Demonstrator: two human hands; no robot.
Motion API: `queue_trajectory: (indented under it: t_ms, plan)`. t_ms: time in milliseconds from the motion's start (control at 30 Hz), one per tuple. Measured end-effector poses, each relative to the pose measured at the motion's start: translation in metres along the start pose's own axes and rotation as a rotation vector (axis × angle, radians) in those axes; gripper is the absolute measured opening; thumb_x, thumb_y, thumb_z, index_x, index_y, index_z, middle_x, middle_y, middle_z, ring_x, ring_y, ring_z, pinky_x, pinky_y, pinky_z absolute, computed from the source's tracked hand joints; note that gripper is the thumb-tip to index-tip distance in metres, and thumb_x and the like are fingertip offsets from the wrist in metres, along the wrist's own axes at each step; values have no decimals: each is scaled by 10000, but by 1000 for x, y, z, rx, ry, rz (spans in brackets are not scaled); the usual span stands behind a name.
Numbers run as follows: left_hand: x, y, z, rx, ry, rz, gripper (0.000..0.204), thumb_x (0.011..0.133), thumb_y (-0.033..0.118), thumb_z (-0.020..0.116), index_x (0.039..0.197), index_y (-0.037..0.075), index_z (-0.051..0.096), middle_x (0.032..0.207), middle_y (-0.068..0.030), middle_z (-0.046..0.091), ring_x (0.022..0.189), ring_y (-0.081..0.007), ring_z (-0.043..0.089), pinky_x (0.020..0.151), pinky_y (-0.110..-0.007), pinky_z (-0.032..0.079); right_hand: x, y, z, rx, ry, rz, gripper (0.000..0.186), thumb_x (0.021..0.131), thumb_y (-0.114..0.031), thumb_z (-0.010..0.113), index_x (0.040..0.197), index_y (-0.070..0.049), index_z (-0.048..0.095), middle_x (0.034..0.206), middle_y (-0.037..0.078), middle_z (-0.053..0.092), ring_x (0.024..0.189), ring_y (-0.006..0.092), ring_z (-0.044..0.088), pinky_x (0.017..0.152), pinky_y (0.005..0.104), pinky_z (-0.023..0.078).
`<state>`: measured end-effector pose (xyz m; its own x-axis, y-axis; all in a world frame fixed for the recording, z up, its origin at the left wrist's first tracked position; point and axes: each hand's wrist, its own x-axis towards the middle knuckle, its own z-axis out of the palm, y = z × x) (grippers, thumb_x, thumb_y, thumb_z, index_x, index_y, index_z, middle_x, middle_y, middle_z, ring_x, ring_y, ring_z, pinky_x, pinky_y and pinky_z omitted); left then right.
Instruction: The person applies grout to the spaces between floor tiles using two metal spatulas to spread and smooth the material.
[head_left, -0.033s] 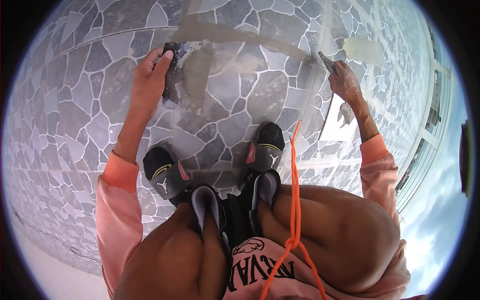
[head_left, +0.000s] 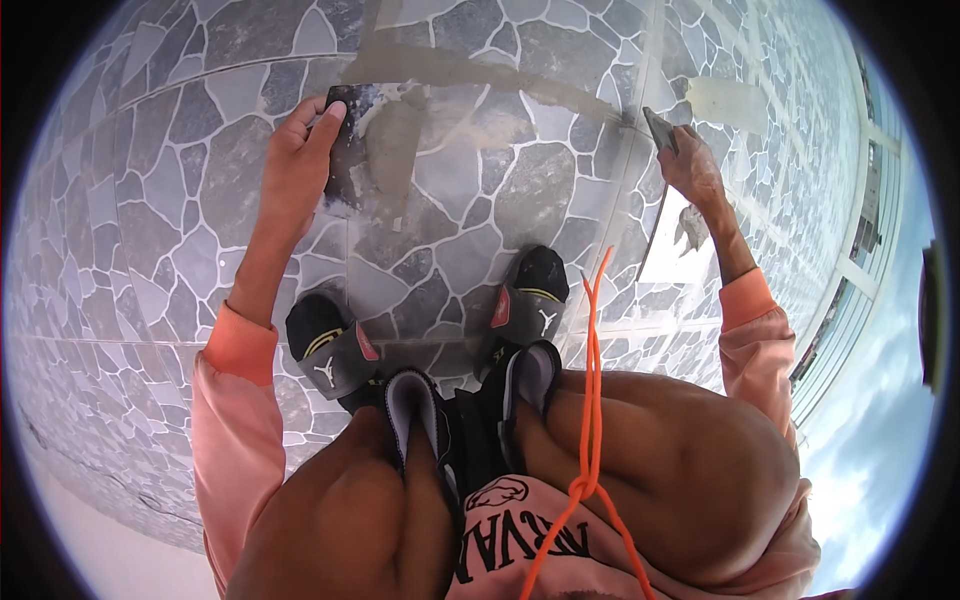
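I crouch over floor tiles patterned as grey stone point(head_left: 540, 190). My left hand point(head_left: 295, 160) grips the edge of a dark flat plate point(head_left: 342, 170) smeared with pale paste, lying at floor level beside a patch of grey paste point(head_left: 385, 150). A band of paste point(head_left: 480, 75) runs above it toward the right. My right hand point(head_left: 690, 165) holds a small grey scraper point(head_left: 658, 130), its tip near that band's right end; whether it touches the floor I cannot tell.
My feet in black sandals point(head_left: 530, 300) stand between my hands. A white sheet with a grey blob point(head_left: 665, 255) lies by my right wrist, and a pale patch point(head_left: 730, 105) sits farther right. An orange cord point(head_left: 595, 380) dangles over my lap. Railings and sky show at the far right edge.
The scraper in my right hand has shifted slightly right and down. The orange cord has swung a little to the right. My left hand stays where it was.
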<state>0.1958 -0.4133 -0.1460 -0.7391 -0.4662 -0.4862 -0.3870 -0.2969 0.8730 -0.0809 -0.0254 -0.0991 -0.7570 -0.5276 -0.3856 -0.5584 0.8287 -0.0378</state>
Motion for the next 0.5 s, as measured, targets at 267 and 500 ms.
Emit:
queue_trajectory:
  t_ms: [267, 500]
  plan:
    - [3, -2, 5, -24, -32, 26, 283, 988, 224, 541, 1146, 5, 624, 892, 27, 632, 753, -15, 507, 666, -181, 416, 9, -16, 34, 86, 79, 93, 341, 830, -228, 523, 945, 79, 614, 933, 323, 619, 883, 477, 608, 808, 523, 475]
    - [8, -1, 13, -11, -61, 2, 287, 987, 226, 542, 1156, 10, 625, 829, 48, 611, 686, -2, 477, 614, -173, 397, 29, -115, 32, 93, 126, -50, 327, 846, -228, 520, 993, 43, 629, 952, 267, 637, 880, 425, 636, 812, 487, 510]
